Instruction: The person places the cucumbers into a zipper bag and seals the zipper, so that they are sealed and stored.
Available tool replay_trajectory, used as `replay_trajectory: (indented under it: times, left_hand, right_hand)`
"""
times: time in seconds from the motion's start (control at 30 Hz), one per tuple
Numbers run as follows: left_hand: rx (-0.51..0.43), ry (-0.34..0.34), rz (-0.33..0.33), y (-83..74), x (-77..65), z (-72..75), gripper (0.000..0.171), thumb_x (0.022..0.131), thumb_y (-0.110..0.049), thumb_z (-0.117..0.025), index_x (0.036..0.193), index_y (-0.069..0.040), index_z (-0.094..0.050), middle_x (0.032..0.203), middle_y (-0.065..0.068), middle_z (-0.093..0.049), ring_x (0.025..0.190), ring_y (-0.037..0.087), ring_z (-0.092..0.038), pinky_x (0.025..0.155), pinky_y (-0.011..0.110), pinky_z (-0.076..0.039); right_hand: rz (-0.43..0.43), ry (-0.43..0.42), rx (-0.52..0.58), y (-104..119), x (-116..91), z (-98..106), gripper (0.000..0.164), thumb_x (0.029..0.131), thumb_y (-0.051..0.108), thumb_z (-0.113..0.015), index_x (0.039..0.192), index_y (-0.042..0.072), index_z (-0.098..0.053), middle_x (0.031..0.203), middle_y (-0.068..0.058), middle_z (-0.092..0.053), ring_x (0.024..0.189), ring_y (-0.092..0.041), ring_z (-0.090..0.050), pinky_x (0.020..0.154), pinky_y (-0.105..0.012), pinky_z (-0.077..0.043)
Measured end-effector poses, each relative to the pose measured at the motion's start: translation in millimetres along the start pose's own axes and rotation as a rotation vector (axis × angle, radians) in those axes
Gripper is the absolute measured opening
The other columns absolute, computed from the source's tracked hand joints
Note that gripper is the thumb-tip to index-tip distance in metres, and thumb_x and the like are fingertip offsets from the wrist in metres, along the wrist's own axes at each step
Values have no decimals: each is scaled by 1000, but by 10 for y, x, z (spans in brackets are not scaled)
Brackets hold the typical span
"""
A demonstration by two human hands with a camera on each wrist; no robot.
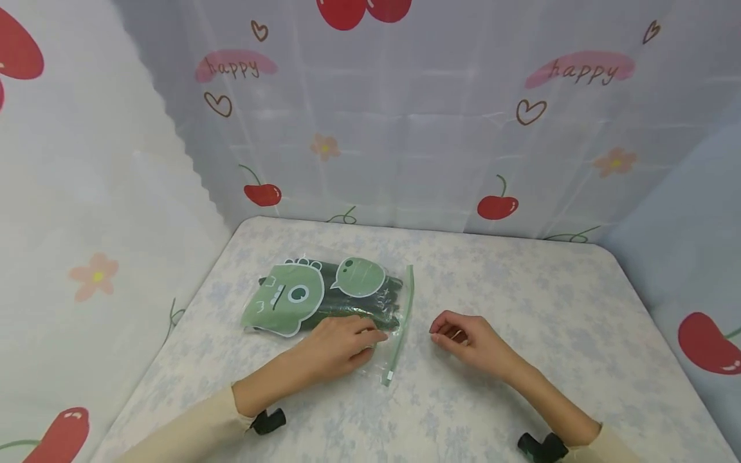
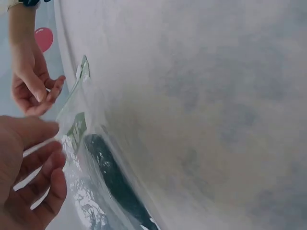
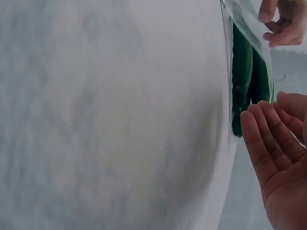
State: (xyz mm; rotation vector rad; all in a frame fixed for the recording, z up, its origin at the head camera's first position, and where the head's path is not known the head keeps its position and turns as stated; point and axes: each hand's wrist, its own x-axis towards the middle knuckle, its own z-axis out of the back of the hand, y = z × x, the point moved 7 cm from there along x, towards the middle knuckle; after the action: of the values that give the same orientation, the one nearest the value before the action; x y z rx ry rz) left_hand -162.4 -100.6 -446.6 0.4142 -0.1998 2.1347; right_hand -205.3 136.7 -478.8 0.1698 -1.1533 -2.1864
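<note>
A clear zip bag (image 1: 283, 302) printed with a green cartoon creature and speech bubble lies flat on the table. Long dark green cucumbers (image 3: 242, 62) are inside it, and one cucumber (image 2: 112, 175) shows through the film in the left wrist view. The green zip strip (image 1: 406, 315) runs along the bag's right side, with a pale slider (image 1: 390, 375) at its near end. Over the bag's near right part is my left hand (image 1: 336, 347), fingers loosely bent around nothing. My right hand (image 1: 477, 344), also loosely bent, hovers right of the zip strip and holds nothing.
The table (image 1: 521, 289) has a pale blue floral cover with rounded far corners. Behind it hangs a curtain (image 1: 405, 128) printed with cherries, hearts and flowers, and similar sheets close in both sides. Each wrist carries a small black camera (image 1: 269, 421).
</note>
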Motion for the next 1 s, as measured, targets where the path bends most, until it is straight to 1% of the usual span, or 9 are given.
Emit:
replay_trajectory:
  times: [0.07,0.2,0.27,0.37,0.43,0.53,0.67,0.8,1.0]
  left_hand:
    - [-28,80,-20,2,-39,-24,28,97,-20,-80,124,-26,-79,111,-9,-73,93,8,-70,74,25,-58]
    - [-52,227,-39,8,-66,-135,25,97,-31,-81,121,-27,-78,115,-10,-72,102,9,-70,85,27,-59]
    - [-75,280,-32,11,-67,-192,26,97,-34,-80,122,-27,-77,115,-10,-72,101,9,-70,85,28,-59]
    - [-90,324,-32,0,-59,-272,23,98,-34,-79,120,-27,-78,111,-11,-72,96,8,-70,80,28,-58]
    - [-67,334,-50,-30,-47,-297,17,98,-31,-78,115,-28,-78,106,-11,-71,89,7,-69,74,27,-57]
    - [34,302,-115,-98,-25,-300,1,99,-28,-76,100,-28,-77,94,-13,-68,79,6,-68,64,25,-52]
    - [125,259,-171,-165,-26,-281,15,99,-25,-76,85,-28,-72,82,-14,-63,70,6,-66,54,24,-44]
    - [61,292,-131,-134,-61,-298,13,98,-25,-75,87,-28,-69,83,-14,-62,72,5,-63,54,22,-39]
    - [-144,340,-36,-29,-95,-266,7,100,-18,-73,99,-23,-69,93,-12,-64,74,0,-56,64,17,-43]
  right_hand:
    - [53,36,-48,105,15,-64,10,105,19,-72,111,11,-74,100,-1,-80,87,-6,-73,76,-27,-62]
    - [135,130,-104,307,38,-229,12,103,18,-74,114,13,-76,104,6,-79,91,0,-71,81,-25,-63]
    - [165,169,-127,379,45,-324,12,103,18,-75,114,14,-76,106,8,-78,92,2,-70,81,-23,-62]
    - [185,206,-152,427,56,-452,10,104,18,-74,113,17,-77,105,11,-77,92,5,-68,81,-20,-60]
    - [197,220,-159,442,63,-520,10,104,17,-73,113,18,-77,105,10,-77,92,5,-67,81,-19,-59]
    - [199,232,-169,454,70,-592,10,104,16,-74,113,18,-77,105,10,-77,91,5,-67,81,-19,-58]
    - [190,230,-192,473,79,-658,12,102,16,-75,114,19,-76,105,11,-76,92,5,-66,82,-18,-58]
    - [188,215,-247,512,92,-716,19,98,20,-80,116,21,-75,106,12,-74,92,3,-64,82,-18,-56]
    - [148,161,-337,569,118,-756,31,88,26,-90,109,26,-67,104,13,-65,84,-2,-60,72,-18,-50]
